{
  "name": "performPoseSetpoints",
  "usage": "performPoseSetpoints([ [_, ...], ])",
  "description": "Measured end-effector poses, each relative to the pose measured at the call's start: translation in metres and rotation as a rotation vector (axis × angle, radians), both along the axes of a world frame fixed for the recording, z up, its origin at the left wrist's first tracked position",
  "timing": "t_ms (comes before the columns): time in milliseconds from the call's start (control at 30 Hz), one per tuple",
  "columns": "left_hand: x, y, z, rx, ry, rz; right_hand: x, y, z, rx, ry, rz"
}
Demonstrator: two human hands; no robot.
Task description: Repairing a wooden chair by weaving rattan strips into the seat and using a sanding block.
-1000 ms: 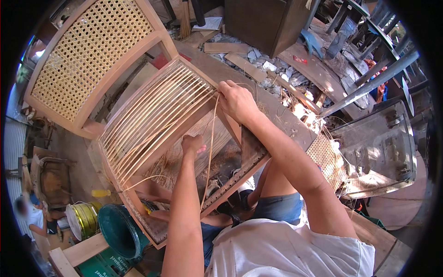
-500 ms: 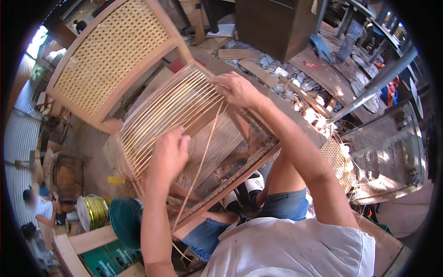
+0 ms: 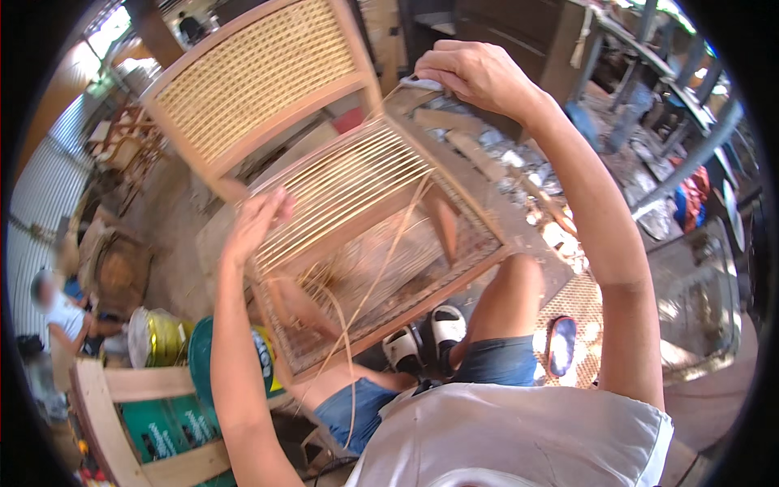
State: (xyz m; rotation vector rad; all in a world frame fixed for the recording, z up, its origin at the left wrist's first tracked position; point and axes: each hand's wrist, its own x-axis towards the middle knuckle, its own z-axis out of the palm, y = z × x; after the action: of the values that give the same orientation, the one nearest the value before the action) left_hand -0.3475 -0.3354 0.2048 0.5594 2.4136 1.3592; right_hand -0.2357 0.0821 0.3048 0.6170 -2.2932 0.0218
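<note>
A wooden chair frame (image 3: 284, 362) stands in front of me, tilted in view, with a woven cane backrest (image 3: 260, 77). Pale parallel cane strands (image 3: 345, 185) cross the back part of its seat. My right hand (image 3: 475, 75) is raised beyond the seat's far right corner, fingers pinched on a thin cane strand (image 3: 392, 94) running down toward the chair. Over the seat's left rail hovers my left hand (image 3: 258, 226), its fingers loosely bent and apart, with nothing visible in them. A loose cane length (image 3: 375, 268) hangs from the seat's right side across the frame toward my lap.
Left of me are a green round lid (image 3: 203, 357), a yellow-and-white bucket (image 3: 154, 337) and a wooden frame (image 3: 162, 383) over green material. A person (image 3: 69, 316) sits farther left. Wood scraps and rubble (image 3: 479, 154) litter the ground beyond the chair. A sandal (image 3: 561, 345) lies right.
My right hand has lifted from the seat's right rail, up and away to the far right, drawing a strand. My left hand has shifted left, off the middle strands. The view has shifted too.
</note>
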Motion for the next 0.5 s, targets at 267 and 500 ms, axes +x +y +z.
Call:
performPoseSetpoints([
  [267, 0.031, 0.040, 0.028, 0.313, 0.376, -0.179, 0.051, 0.007, 0.018, 0.052, 0.251, -0.329],
  [500, 0.054, 0.077, 0.038, 0.219, 0.229, -0.244, 0.058, 0.012, 0.008, -0.170, 0.529, -0.395],
])
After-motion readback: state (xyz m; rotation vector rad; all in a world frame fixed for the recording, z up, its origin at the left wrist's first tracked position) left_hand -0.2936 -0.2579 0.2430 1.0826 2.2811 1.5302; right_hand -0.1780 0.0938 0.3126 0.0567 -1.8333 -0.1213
